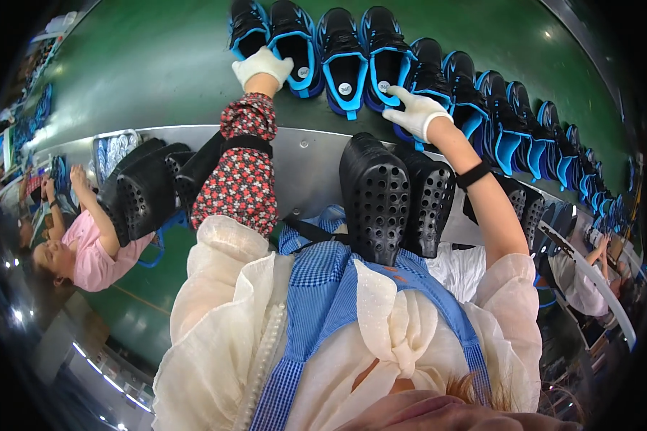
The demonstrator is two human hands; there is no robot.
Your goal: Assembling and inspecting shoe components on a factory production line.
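Note:
Along the green work surface (151,72) runs a row of black sneakers with bright blue linings (343,72). My left hand (262,68), in a white glove, is closed at the heel of the leftmost sneaker (249,29), its thumb side against the neighbouring sneaker (292,29); some fingertips are hidden. My right hand (418,113), gloved likewise, is at the heel of another sneaker (384,36). Its thumb and forefinger are spread apart, with no firm grip visible. Round white stickers show on some insoles.
Black shoe lasts with perforated soles (382,208) stand near my apron (316,287); more lasts (140,194) are at left. A metal strip (302,158) edges the surface. A person in pink (97,248) works at left, another person (589,287) at right.

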